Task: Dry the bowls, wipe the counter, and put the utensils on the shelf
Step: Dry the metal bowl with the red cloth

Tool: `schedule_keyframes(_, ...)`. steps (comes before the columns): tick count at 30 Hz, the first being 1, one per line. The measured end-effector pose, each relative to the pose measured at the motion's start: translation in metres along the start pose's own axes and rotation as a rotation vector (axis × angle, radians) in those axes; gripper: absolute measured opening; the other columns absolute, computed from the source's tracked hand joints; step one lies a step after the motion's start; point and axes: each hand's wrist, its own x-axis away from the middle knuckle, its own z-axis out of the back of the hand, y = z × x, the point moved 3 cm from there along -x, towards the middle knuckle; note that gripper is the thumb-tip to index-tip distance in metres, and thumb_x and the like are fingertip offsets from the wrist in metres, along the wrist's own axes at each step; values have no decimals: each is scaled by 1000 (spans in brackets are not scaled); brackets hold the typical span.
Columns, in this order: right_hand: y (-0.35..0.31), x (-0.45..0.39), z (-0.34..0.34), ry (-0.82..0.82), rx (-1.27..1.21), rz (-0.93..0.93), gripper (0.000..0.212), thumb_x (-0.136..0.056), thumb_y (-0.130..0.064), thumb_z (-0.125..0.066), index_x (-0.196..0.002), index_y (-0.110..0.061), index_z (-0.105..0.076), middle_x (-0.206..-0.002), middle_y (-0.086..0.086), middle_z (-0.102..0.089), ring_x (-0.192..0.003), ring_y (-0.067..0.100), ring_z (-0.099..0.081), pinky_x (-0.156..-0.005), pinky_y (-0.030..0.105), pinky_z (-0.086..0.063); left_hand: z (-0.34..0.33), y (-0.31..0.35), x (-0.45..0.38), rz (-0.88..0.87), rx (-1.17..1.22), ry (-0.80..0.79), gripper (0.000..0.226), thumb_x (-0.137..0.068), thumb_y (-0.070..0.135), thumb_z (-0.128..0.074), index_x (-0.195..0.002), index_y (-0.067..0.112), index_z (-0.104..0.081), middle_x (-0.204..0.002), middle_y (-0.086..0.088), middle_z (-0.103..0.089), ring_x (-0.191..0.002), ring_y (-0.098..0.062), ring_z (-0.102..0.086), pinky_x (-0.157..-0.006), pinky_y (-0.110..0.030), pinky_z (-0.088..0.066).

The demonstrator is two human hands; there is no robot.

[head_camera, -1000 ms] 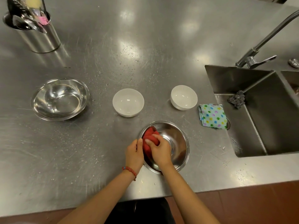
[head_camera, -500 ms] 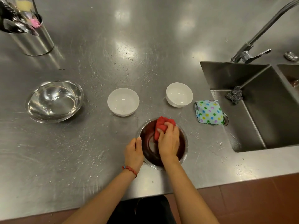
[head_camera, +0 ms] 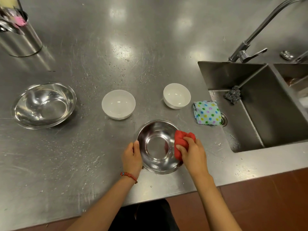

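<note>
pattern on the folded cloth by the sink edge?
Folded cloth: light blue with multicoloured polka dots; clearest in the head view.

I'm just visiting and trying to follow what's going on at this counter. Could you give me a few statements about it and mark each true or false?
1. The right hand holds a red cloth against the steel bowl. True.
2. The left hand lies flat on the counter, away from that bowl. False: it grips the bowl's left rim.
3. Two white bowls stand on the counter beyond the steel bowl. True.
4. The dotted cloth lies inside a white bowl. False: it lies at the sink's edge.
5. A second steel bowl sits to the left. True.
</note>
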Motion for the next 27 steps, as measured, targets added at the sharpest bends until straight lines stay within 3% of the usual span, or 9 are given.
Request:
schedule_keyframes(4,14,24,-1,-26,-112,-34,39,-84,-26,-64,-121,-13,-57,-117,15,-55,-103,31,-55,-87,26,-38,1,4,1,23,28,1,43,-95,14,-44,-54,17,-32,-53,1,-34,-52,-12,-30,-51,-28,-29)
schedule_keyframes(12,-7,58,-30,-42,-165,28,36,-82,-27,-67,-115,-14,-62,-111,12,-57,-99,28,-56,-81,14,-31,-2,-4,11,64,45,28,36,-94,14,-43,-62,-3,-46,-57,-8,-41,-56,-15,-34,-51,-24,-31)
schedule_keyframes(17,-24,72,-47,-94,-173,100,37,-85,-32,-62,-120,-20,-58,-117,4,-54,-103,19,-53,-87,11,-30,1,-4,11,75,51,43,36,-95,15,-43,-61,3,-45,-57,-10,-42,-55,-18,-38,-51,-32,-37)
schedule_keyframes(19,-14,71,-40,-74,-145,108,37,-85,-30,-62,-119,-16,-59,-115,7,-54,-102,22,-54,-85,8,-28,4,-4,10,92,69,52,37,-95,15,-42,-59,6,-43,-55,-7,-41,-51,-15,-41,-42,-26,-41)
schedule_keyframes(21,1,67,-29,-30,-142,69,37,-84,-27,-64,-119,-13,-59,-113,9,-55,-100,25,-56,-83,8,-28,4,-2,9,95,83,58,38,-94,13,-43,-57,8,-41,-53,-3,-39,-47,-8,-40,-36,-12,-35)
schedule_keyframes(23,14,58,-18,13,-135,28,37,-84,-26,-66,-118,-14,-60,-110,10,-57,-97,27,-57,-80,12,-31,3,-1,9,97,94,55,40,-94,12,-44,-54,11,-37,-52,0,-37,-47,-7,-34,-35,-8,-32)
schedule_keyframes(27,23,37,-5,74,-257,-42,34,-81,-27,-68,-113,-18,-63,-102,3,-58,-95,22,-57,-81,18,-36,4,-4,7,115,103,11,44,-92,17,-49,-51,17,-33,-49,4,-35,-49,-8,-31,-45,-19,-33)
